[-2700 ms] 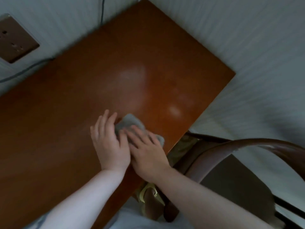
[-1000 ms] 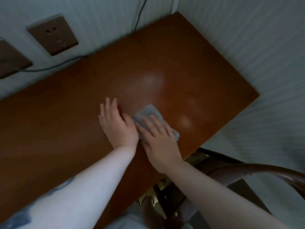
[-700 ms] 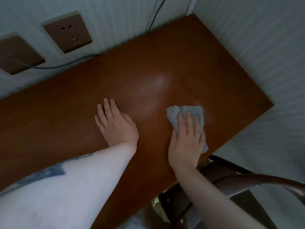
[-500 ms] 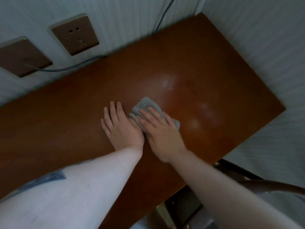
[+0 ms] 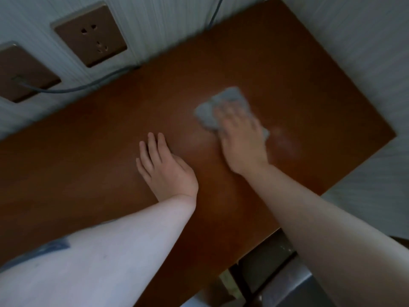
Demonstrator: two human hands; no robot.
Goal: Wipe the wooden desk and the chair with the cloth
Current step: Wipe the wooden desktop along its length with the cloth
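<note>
Fingers of my right hand [image 5: 242,138] press flat on the grey cloth [image 5: 223,107]; my left hand [image 5: 166,169] rests flat, fingers straight, on the bench [image 5: 88,151].

Head camera looks steeply down, close over the desk [image 5: 88,151].

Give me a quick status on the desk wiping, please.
Right hand flat, pressing cloth on desk. Left hand flat on wood. Nothing in the way.
</note>
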